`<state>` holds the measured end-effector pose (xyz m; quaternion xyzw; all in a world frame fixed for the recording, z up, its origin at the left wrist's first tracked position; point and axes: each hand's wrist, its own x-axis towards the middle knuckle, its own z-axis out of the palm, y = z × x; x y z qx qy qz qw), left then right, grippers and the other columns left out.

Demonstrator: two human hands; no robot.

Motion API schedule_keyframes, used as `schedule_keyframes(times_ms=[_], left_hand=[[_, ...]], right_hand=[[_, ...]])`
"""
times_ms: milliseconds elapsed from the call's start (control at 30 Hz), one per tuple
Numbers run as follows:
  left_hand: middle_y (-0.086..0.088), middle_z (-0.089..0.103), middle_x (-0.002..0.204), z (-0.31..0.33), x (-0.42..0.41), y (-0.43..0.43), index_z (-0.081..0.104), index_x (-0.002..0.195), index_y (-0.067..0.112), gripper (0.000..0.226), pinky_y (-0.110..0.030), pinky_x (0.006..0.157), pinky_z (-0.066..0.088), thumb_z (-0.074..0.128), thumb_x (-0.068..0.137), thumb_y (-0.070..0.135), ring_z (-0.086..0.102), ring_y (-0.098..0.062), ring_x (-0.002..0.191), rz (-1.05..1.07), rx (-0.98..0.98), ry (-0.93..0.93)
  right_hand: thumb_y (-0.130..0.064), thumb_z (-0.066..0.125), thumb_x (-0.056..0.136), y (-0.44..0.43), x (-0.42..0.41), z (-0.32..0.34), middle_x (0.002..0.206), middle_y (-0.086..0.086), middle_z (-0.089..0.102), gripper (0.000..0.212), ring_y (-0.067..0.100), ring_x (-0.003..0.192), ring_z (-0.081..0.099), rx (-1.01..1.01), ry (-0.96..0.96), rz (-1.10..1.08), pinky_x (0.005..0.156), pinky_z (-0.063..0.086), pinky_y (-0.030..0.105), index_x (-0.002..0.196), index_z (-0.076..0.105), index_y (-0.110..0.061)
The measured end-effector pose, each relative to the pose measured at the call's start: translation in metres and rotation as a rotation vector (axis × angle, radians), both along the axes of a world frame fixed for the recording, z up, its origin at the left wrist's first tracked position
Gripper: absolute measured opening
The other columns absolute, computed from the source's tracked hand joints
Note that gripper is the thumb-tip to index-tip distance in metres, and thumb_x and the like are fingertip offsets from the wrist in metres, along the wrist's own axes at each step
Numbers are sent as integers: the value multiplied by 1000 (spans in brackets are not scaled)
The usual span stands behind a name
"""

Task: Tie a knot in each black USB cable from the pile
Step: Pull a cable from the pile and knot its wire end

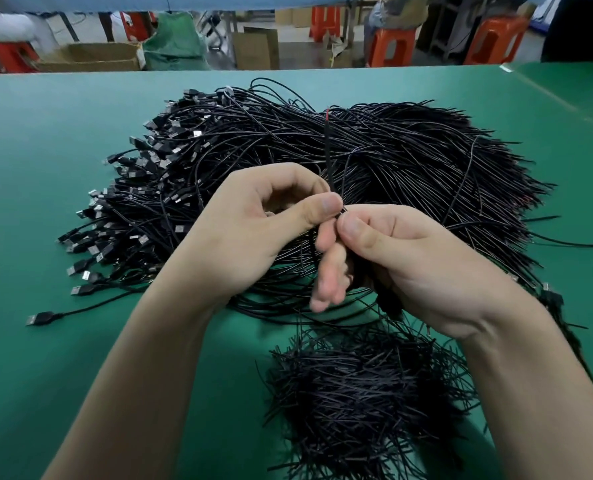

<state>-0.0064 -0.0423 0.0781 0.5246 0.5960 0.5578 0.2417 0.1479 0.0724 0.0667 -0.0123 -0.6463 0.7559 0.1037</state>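
Left grip (253, 230) and right grip (412, 258) met thumb to thumb above the near edge of the big pile (409, 157), each with thumb and forefinger closed in a pinch on the same thin black cable (327, 157). From that pinch the cable's free end stood almost straight up and away from the person, ending in a bared tip with a trace of red. Its long axis ran nearly at right angles to the line between the two thumbs. The rest of the cable dropped behind the fingers and was lost in the tangle, and any loop between the fingers was hidden. The left grip sat slightly higher, nearest the standing end, so it looked better placed to steer that end over and through. A smaller heap (357, 393) of black cable lay on the green worktop (46, 168) close to the person, below the right wrist.
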Motion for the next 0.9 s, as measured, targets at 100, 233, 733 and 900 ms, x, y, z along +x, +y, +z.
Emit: schedule_keyframes(times_ms=[100, 233, 733, 900], left_hand=[[14, 66, 73, -6, 2, 4, 71, 85, 15, 12, -12, 67, 46, 70, 95, 21, 58, 2, 68, 49, 20, -24], [1, 69, 70, -10, 10, 9, 74, 95, 11, 13, -15, 66, 51, 67, 94, 22, 63, -3, 66, 29, 100, -115], [6, 75, 82, -11, 3, 10, 76, 92, 20, 11, -21, 57, 51, 71, 97, 11, 60, -8, 56, 175, 204, -25], [5, 69, 70, -11, 0, 8, 76, 93, 16, 6, -36, 53, 53, 71, 96, 15, 59, -22, 54, 156, 211, -94]], right_hand=[[-21, 42, 105, -2, -1, 2, 75, 13, 74, 17, 26, 73, 75, -35, -9, -84, 64, 57, 25, 102, 47, -5], [-20, 49, 101, -3, -2, 4, 71, 8, 71, 17, 21, 67, 73, -76, 4, -201, 59, 55, 22, 91, 50, -6], [-47, 56, 94, -9, -10, -5, 96, 9, 72, 42, 11, 84, 63, 314, -79, -587, 78, 56, 42, 100, 66, -7], [-44, 39, 105, -19, -8, 1, 79, 10, 60, 45, 19, 65, 58, 344, -122, -263, 51, 42, 31, 110, 56, -3]])
